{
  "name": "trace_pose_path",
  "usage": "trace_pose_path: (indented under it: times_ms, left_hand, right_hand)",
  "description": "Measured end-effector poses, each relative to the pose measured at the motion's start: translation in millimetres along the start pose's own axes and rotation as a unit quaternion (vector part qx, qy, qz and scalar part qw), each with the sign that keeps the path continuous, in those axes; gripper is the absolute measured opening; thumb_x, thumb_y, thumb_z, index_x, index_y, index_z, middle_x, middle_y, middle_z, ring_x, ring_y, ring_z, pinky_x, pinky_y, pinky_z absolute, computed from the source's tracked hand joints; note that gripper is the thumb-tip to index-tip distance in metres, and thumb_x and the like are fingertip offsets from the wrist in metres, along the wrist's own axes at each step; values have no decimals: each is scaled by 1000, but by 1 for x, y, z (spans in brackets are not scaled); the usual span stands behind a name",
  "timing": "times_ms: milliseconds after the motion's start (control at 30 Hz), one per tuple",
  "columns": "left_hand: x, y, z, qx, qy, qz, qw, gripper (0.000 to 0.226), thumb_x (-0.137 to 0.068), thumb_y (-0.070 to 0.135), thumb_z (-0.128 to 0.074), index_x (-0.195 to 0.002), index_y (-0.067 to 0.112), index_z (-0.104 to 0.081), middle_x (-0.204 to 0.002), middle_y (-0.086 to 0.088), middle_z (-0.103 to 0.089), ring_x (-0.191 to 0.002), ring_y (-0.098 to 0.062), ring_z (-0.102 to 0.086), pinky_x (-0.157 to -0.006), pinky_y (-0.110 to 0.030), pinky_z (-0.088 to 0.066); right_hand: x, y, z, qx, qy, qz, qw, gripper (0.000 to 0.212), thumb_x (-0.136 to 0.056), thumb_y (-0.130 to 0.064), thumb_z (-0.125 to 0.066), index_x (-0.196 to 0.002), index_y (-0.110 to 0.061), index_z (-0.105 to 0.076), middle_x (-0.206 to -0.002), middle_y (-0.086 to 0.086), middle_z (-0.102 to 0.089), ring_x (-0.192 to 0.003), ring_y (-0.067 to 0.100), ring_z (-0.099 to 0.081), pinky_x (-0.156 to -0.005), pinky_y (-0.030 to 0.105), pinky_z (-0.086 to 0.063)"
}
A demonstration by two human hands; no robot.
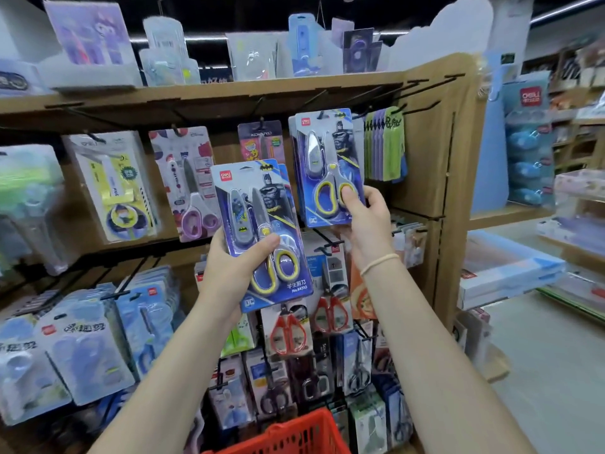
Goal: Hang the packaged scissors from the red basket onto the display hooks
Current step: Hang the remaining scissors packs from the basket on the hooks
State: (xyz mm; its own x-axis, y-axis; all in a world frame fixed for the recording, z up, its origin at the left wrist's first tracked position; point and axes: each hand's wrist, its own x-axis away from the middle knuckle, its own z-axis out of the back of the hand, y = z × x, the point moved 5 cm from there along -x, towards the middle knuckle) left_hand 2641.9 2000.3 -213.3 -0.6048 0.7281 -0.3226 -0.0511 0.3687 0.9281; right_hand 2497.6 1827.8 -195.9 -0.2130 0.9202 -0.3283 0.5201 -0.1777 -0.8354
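My left hand [234,270] grips a blue packaged pair of scissors [262,231] with yellow-grey handles, held up in front of the display, thumb across the blister. My right hand [366,217] pinches the lower right corner of a second, matching scissors pack [322,165] raised at the upper row, its top at a black display hook [327,114]; whether it hangs on the hook is unclear. The red basket [294,434] shows only its rim at the bottom, below my forearms.
The wooden display rack [448,142] carries rows of black hooks with other scissors packs, including red-handled ones [289,332] below and a purple one [193,188] to the left. Bare hooks [422,108] stick out at the upper right. An aisle and more shelves lie to the right.
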Motion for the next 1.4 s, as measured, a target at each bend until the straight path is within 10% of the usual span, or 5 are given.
trace_pose_path:
  times_ms: [400,833,1100,1267,1400]
  left_hand:
    - [-6,-24,-4,17,-1,15,1000,84,-63,29,-91,-137,13,-54,-117,-10,-75,-95,-29,-77,-76,-41,-61]
    - [0,-33,17,32,38,11,999,82,-60,35,-93,-131,12,-59,-117,-9,-76,-106,-31,-74,-98,-56,-56]
    - [12,-20,35,1,-6,9,1000,71,-66,28,-91,-127,19,-56,-114,-1,-77,-103,-23,-75,-86,-37,-60]
    - [17,-19,39,11,-34,3,999,64,-70,18,-81,-129,18,-57,-116,-3,-76,-106,-26,-74,-86,-37,-62]
    - [12,-22,38,23,-4,-6,1000,66,-72,15,-89,-130,14,-58,-116,-8,-76,-103,-29,-74,-85,-40,-62]
  right_hand:
    - [28,42,18,-38,25,-60,997,46,-91,-14,-74,-130,-8,-49,-121,17,-66,-103,26,-72,-78,27,-61]
    - [105,62,-25,118,-99,0,988,30,-86,-25,-79,-110,-20,-62,-93,-8,-64,-77,-7,-57,-74,18,-50]
    - [106,71,-28,42,-74,-59,995,37,-90,-35,-75,-107,-3,-68,-107,20,-72,-103,39,-68,-97,53,-54]
    - [101,60,-26,15,-57,-54,997,77,-75,-69,-74,-95,4,-57,-90,16,-59,-84,29,-58,-80,47,-48]
    - [88,47,-12,28,-23,-31,999,31,-96,-37,-66,-94,-8,-57,-83,7,-62,-78,18,-61,-78,42,-51]
